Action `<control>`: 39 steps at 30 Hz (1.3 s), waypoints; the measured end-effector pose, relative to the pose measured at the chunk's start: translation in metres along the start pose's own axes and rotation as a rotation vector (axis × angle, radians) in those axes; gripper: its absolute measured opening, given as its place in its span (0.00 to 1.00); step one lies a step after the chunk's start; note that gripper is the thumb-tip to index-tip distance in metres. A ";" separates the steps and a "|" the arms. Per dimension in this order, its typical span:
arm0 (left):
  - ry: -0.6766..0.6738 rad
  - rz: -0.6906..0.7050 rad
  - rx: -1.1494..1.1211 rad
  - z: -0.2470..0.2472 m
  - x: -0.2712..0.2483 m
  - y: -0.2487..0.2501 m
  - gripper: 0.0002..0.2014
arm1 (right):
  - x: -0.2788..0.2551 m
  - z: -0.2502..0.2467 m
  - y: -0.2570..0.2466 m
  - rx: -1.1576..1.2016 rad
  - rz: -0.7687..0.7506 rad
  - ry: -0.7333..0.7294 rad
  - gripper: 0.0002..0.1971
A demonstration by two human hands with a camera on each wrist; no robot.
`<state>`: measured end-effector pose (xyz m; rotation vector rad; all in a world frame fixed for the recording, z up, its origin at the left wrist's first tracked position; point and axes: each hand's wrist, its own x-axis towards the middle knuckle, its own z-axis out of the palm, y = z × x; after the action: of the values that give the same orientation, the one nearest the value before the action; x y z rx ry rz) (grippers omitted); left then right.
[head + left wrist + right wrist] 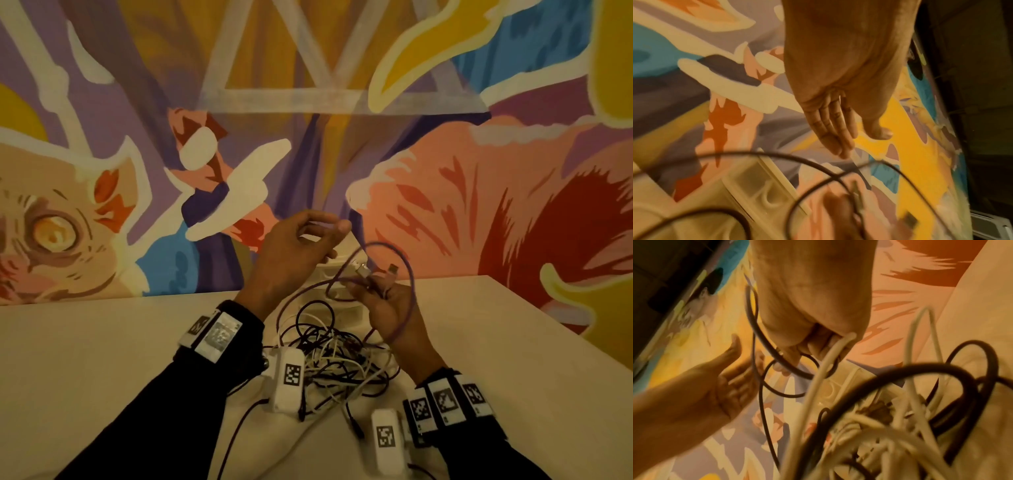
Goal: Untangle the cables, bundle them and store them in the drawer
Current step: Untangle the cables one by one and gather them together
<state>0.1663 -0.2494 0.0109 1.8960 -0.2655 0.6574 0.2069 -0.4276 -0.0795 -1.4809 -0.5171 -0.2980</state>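
My right hand [383,305] is raised over the table and grips a purple cable [411,284] that arcs in a big loop around it. Two USB plugs [363,272] stick up from the fingers. In the right wrist view the same fist [812,321] also holds a white cable [828,361]. My left hand [301,246] hovers just left of the plugs, holding nothing; its fingers [834,126] are straight. A tangle of dark and white cables [342,359] lies on the table below both hands. Behind them stands a small white drawer unit [346,313], mostly hidden.
The beige table [102,342] runs up to a painted mural wall [479,171] close behind the drawer unit. White tagged wrist cameras [287,380] hang beside the tangle, with dark cords trailing to the front edge.
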 end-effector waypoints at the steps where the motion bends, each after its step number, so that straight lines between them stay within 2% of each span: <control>1: -0.044 -0.007 0.093 -0.005 -0.001 -0.007 0.19 | 0.001 -0.006 -0.001 0.023 0.004 0.027 0.07; 4: -0.309 -0.024 0.327 -0.016 -0.013 -0.031 0.30 | 0.001 -0.018 -0.001 0.082 0.098 0.046 0.09; 6: -0.452 -0.054 0.356 -0.020 -0.026 -0.043 0.25 | 0.003 -0.020 0.003 0.082 0.136 0.057 0.08; 7: -0.482 -0.067 0.345 -0.021 -0.031 -0.047 0.22 | 0.004 -0.020 0.005 0.095 0.143 0.049 0.08; 9: -0.400 -0.076 0.320 -0.027 -0.031 -0.052 0.18 | 0.005 -0.022 0.003 0.159 0.152 0.011 0.14; 11: -0.164 -0.110 0.256 -0.040 -0.024 -0.051 0.18 | 0.007 -0.027 0.001 0.267 0.170 0.011 0.18; 12: -0.062 -0.129 0.208 -0.049 -0.020 -0.047 0.18 | 0.009 -0.030 0.001 0.309 0.182 0.031 0.17; 14: 0.018 -0.155 0.134 -0.065 -0.010 -0.041 0.20 | 0.013 -0.034 0.004 0.281 0.191 0.111 0.12; 16: 0.003 -0.155 0.108 -0.071 -0.002 -0.034 0.20 | 0.013 -0.034 0.002 0.170 0.166 0.136 0.07; 19: -0.027 -0.175 0.043 -0.065 -0.001 -0.015 0.15 | 0.005 -0.023 -0.011 0.140 0.097 0.055 0.06; 22: -0.188 -0.156 0.065 -0.046 -0.014 -0.001 0.09 | -0.003 -0.006 -0.028 0.140 0.088 -0.030 0.23; 23: -0.257 -0.124 0.118 -0.039 -0.020 -0.002 0.08 | -0.004 -0.001 -0.030 0.144 0.111 -0.023 0.25; 27: -0.388 -0.067 0.167 -0.019 -0.039 -0.013 0.08 | -0.003 0.003 -0.025 0.257 0.201 0.049 0.20; 30: -0.406 -0.051 0.267 -0.026 -0.044 -0.023 0.09 | 0.004 -0.010 -0.019 0.400 0.239 0.189 0.09; 31: -0.391 -0.039 0.345 -0.034 -0.042 -0.027 0.10 | 0.007 -0.016 -0.016 0.426 0.252 0.200 0.08; 33: -0.296 -0.032 0.466 -0.057 -0.038 -0.028 0.11 | 0.008 -0.025 -0.012 0.343 0.277 0.172 0.13; 36: 0.045 0.013 0.526 -0.109 -0.032 -0.015 0.10 | 0.005 -0.030 -0.013 0.238 0.319 0.192 0.16; 38: 0.188 -0.089 0.661 -0.167 -0.032 -0.017 0.13 | 0.009 -0.035 -0.016 0.389 0.333 0.258 0.19; 39: 0.227 -0.200 0.762 -0.200 -0.034 -0.025 0.15 | 0.012 -0.038 -0.020 0.486 0.333 0.277 0.19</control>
<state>0.0864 -0.0624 0.0297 2.4891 0.3734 0.9074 0.2127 -0.4653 -0.0567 -1.0077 -0.0999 -0.0991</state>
